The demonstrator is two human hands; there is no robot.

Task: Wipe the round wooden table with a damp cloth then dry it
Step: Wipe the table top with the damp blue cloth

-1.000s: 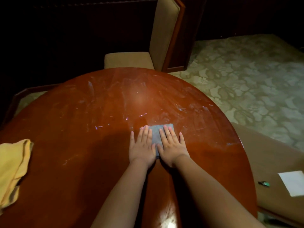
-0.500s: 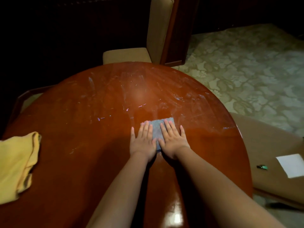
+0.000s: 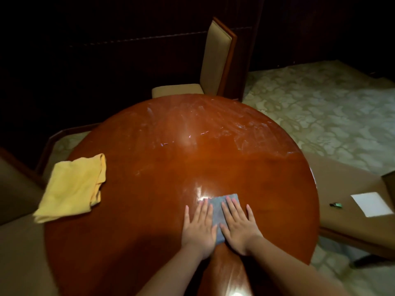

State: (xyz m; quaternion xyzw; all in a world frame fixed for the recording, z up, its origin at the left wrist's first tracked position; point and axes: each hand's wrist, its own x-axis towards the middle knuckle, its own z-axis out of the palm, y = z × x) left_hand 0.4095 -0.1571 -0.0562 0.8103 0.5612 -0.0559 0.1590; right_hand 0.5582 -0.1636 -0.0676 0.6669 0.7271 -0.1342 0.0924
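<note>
The round wooden table fills most of my view, and the grey damp cloth lies folded on its near-right part, pinned flat between my palms — my left hand and my right hand both press down on it with fingers straight, neither curled around it. The risk I see is that the cloth is small and half-hidden under my hands, so bare fingers could drag over the wood and leave smears. With no real grip, a hard push could let the cloth slide out or bunch up. The far half shows pale streaks, and I judge they might dry into marks if I linger here. The yellow cloth sits at the left edge, one corner overhanging — a careless sweep could knock it off, or dampen it before drying.
</note>
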